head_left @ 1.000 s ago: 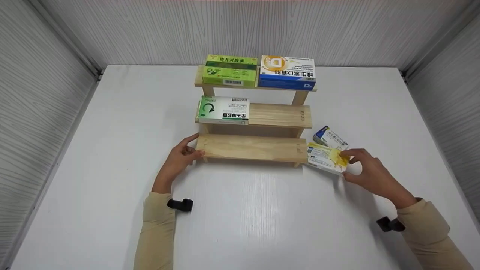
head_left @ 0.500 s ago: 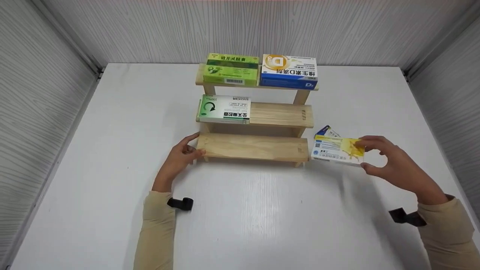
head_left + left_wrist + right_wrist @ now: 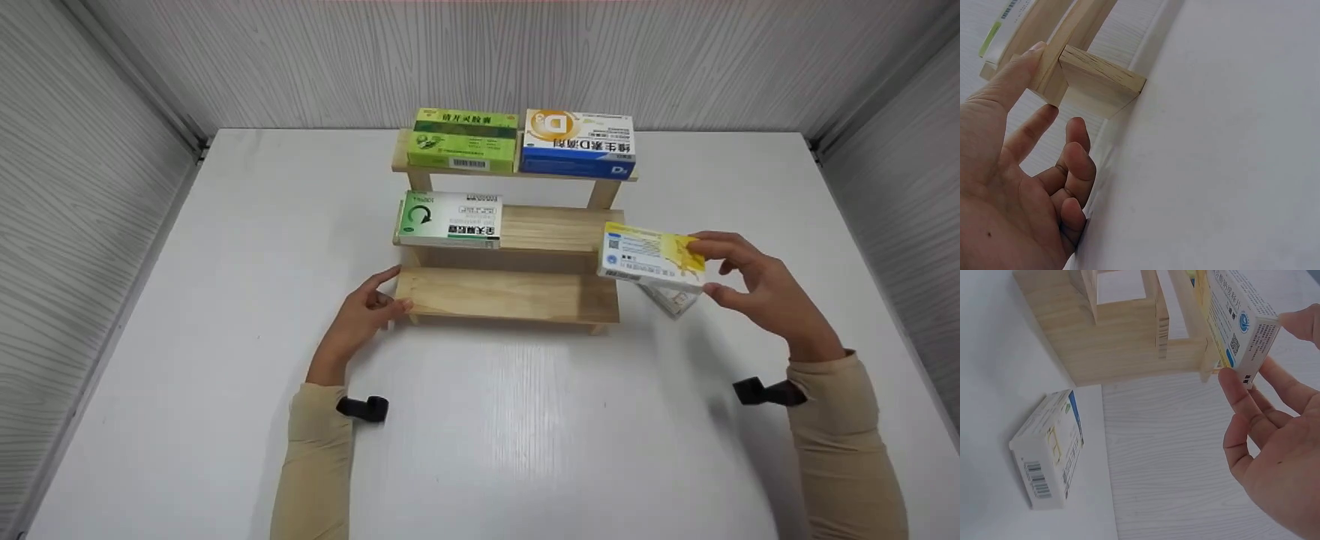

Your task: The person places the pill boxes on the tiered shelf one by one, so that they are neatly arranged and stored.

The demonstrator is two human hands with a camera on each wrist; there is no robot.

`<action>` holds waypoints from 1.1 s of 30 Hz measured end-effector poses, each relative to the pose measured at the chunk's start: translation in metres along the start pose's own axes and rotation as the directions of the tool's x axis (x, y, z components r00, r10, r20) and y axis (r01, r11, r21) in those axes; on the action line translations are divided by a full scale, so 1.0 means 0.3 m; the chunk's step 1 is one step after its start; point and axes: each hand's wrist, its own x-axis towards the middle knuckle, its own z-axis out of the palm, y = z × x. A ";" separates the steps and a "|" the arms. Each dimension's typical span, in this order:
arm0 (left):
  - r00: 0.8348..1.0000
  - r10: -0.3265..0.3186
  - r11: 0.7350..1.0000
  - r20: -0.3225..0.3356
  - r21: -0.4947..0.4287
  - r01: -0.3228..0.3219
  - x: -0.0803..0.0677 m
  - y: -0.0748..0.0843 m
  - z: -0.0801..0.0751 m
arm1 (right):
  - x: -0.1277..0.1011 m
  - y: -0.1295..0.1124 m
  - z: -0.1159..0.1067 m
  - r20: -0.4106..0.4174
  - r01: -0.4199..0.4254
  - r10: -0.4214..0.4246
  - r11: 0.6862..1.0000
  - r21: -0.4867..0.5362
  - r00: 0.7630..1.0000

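Right hand [image 3: 757, 289] pinches the yellow-white box [image 3: 651, 259] mid-right of frame, beside the wooden rack [image 3: 517, 296]. Left hand [image 3: 360, 315], fingers loose, steadies the bottom step's left end. Best keep the box level and land it flat on the free middle step.

Box: white-and-yellow carton [image 3: 651, 257], blue print, held level in the air at the right end of the rack's middle step.
Rack: pale wooden three-step rack [image 3: 517, 296], upright on the table.
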 end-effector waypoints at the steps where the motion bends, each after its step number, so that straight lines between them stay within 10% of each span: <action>1: 1.000 -0.009 1.000 0.001 0.000 0.009 -0.002 0.006 0.000 | 0.015 -0.002 0.006 0.004 0.009 -0.009 1.000 0.006 1.000; 8: 1.000 -0.007 1.000 0.018 0.001 0.007 -0.047 0.083 0.002 | 0.095 -0.016 0.036 0.035 0.053 -0.051 0.998 -0.045 0.998; 33: 1.000 0.008 1.000 0.017 0.004 -0.008 -0.055 0.087 -0.006 | 0.319 -0.016 0.194 0.162 -0.092 0.094 0.996 -0.020 0.982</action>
